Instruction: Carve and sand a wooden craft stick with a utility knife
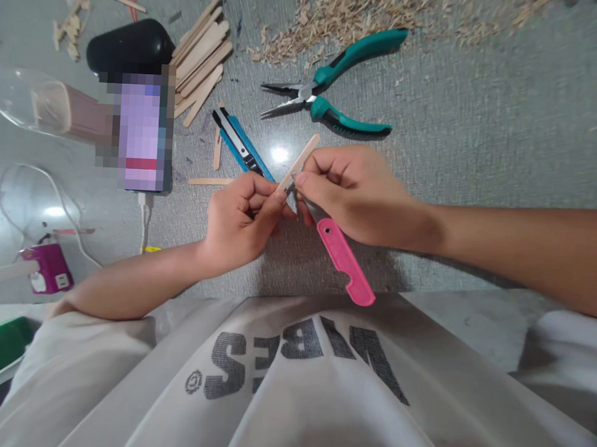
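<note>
My left hand (241,220) pinches the lower end of a wooden craft stick (303,156) that slants up to the right. Held in my right hand (355,193) is a pink-handled folding knife (344,260); its handle hangs out below the fingers. The blade lies close to the stick and is mostly covered by the fingers, so I cannot tell whether it touches the wood. Just beyond my left hand lies a blue utility knife (242,144). Green-handled needle-nose pliers (306,94) rest with jaws apart above my right hand.
Several craft sticks (202,52) lie at the upper left beside a black case (130,44). A phone (142,132) with a cable and a clear bottle (49,104) are further left. Wood shavings (334,18) cover the far side of the table (484,126). A purple adapter (50,268) sits lower left.
</note>
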The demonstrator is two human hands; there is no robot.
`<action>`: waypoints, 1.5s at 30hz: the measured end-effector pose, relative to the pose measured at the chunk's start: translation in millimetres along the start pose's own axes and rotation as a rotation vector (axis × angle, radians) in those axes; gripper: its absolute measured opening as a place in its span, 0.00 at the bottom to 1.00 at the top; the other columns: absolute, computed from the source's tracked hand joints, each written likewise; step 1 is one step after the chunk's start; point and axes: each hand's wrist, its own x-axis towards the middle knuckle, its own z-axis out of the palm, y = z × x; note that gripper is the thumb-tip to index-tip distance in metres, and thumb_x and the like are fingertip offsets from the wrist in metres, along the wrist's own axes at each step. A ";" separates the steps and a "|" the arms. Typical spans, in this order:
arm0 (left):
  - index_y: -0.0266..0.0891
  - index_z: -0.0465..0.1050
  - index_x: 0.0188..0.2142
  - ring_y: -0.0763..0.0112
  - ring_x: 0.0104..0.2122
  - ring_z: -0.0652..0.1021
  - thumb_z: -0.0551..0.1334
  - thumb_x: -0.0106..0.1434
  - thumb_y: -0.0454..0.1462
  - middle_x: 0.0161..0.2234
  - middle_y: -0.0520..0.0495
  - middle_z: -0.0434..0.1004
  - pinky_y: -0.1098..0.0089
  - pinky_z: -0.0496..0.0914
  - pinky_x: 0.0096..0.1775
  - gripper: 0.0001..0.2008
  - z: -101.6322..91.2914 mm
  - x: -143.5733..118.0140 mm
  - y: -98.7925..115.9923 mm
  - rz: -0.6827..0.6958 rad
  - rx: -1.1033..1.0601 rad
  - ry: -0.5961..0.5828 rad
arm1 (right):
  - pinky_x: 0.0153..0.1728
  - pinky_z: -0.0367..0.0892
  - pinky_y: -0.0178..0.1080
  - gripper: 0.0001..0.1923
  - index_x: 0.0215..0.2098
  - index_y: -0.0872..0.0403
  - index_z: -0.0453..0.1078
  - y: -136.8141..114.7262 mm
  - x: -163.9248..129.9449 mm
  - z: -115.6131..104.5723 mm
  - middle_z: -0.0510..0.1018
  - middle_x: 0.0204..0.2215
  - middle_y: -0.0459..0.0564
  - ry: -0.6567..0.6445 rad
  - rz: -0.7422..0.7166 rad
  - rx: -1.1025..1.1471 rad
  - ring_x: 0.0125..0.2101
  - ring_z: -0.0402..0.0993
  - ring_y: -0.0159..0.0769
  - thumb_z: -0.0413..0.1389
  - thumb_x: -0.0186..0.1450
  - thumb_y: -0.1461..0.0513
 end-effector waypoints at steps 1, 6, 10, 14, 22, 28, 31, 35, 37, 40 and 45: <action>0.42 0.77 0.39 0.76 0.18 0.79 0.70 0.84 0.55 0.29 0.48 0.91 0.74 0.68 0.21 0.22 0.0 0.1 0.3 0.006 0.006 0.000 | 0.20 0.56 0.38 0.25 0.25 0.50 0.72 -0.1 0.4 -0.5 0.77 0.21 0.44 -0.011 -0.003 0.003 0.20 0.65 0.27 0.66 0.82 0.64; 0.43 0.75 0.38 0.76 0.16 0.77 0.71 0.82 0.59 0.28 0.49 0.90 0.73 0.66 0.19 0.26 -0.5 3.6 5.2 -0.047 -0.028 -0.019 | 0.20 0.55 0.39 0.26 0.25 0.50 0.68 2.6 2.0 -4.5 0.78 0.22 0.43 -0.034 -0.041 0.002 0.20 0.65 0.27 0.67 0.82 0.62; 0.43 0.74 0.37 0.76 0.15 0.75 0.74 0.78 0.61 0.24 0.52 0.86 0.74 0.64 0.17 0.28 -2.0 8.3 9.4 -0.079 -0.108 -0.048 | 0.20 0.55 0.38 0.26 0.27 0.49 0.68 3.9 2.1 -9.1 0.76 0.21 0.42 -0.052 -0.061 -0.021 0.20 0.64 0.27 0.68 0.82 0.61; 0.43 0.75 0.36 0.77 0.14 0.74 0.75 0.78 0.60 0.24 0.52 0.86 0.74 0.63 0.16 0.27 -5.2 10.0 8.9 -0.131 -0.166 -0.057 | 0.20 0.53 0.38 0.26 0.27 0.50 0.68 3.2 1.1 -12.6 0.73 0.21 0.41 -0.053 -0.076 -0.045 0.21 0.64 0.27 0.70 0.82 0.58; 0.43 0.75 0.37 0.78 0.12 0.72 0.75 0.78 0.59 0.22 0.54 0.83 0.75 0.61 0.15 0.26 -10.8 12.8 7.8 -0.177 -0.220 -0.100 | 0.20 0.53 0.37 0.25 0.29 0.50 0.70 4.1 -1.3 -13.7 0.71 0.21 0.40 -0.048 -0.086 -0.057 0.21 0.62 0.27 0.71 0.82 0.53; 0.42 0.74 0.37 0.78 0.12 0.71 0.76 0.78 0.59 0.22 0.54 0.83 0.75 0.61 0.15 0.26 -10.9 13.3 7.2 -0.195 -0.244 -0.105 | 0.21 0.56 0.36 0.24 0.31 0.49 0.69 5.7 -4.9 -8.3 0.73 0.22 0.40 0.000 -0.111 -0.104 0.22 0.64 0.27 0.69 0.83 0.54; 0.43 0.72 0.38 0.77 0.14 0.73 0.75 0.78 0.60 0.24 0.53 0.85 0.75 0.63 0.16 0.27 -10.7 11.9 7.8 -0.212 -0.254 -0.138 | 0.21 0.55 0.35 0.20 0.34 0.50 0.71 6.8 -7.4 -5.0 0.74 0.23 0.39 0.026 -0.128 -0.121 0.22 0.63 0.26 0.67 0.83 0.56; 0.45 0.68 0.39 0.74 0.16 0.78 0.74 0.78 0.61 0.27 0.54 0.88 0.73 0.67 0.16 0.28 -10.1 10.4 9.6 -0.225 -0.284 -0.244 | 0.22 0.56 0.35 0.16 0.34 0.49 0.71 7.7 -8.6 -2.9 0.70 0.22 0.37 0.008 -0.181 -0.158 0.21 0.59 0.26 0.64 0.82 0.61; 0.46 0.67 0.39 0.72 0.16 0.79 0.74 0.77 0.63 0.27 0.54 0.87 0.72 0.66 0.15 0.29 -10.1 10.3 10.5 -0.234 -0.284 -0.272 | 0.23 0.57 0.36 0.16 0.34 0.49 0.70 8.1 -8.1 -3.1 0.67 0.21 0.36 -0.014 -0.213 -0.162 0.21 0.58 0.27 0.64 0.81 0.61; 0.47 0.67 0.38 0.71 0.15 0.78 0.75 0.74 0.66 0.26 0.54 0.86 0.71 0.63 0.14 0.31 -10.6 10.6 11.5 -0.275 -0.249 -0.260 | 0.24 0.58 0.37 0.17 0.32 0.49 0.69 8.5 -7.2 -4.2 0.66 0.21 0.36 -0.008 -0.242 -0.170 0.22 0.58 0.28 0.65 0.79 0.60; 0.47 0.67 0.38 0.70 0.14 0.78 0.76 0.72 0.68 0.25 0.54 0.85 0.71 0.61 0.14 0.33 -11.9 10.5 10.1 -0.291 -0.230 -0.235 | 0.24 0.56 0.37 0.17 0.33 0.49 0.71 7.2 -6.1 -6.5 0.67 0.22 0.38 -0.018 -0.199 -0.164 0.23 0.57 0.28 0.65 0.81 0.58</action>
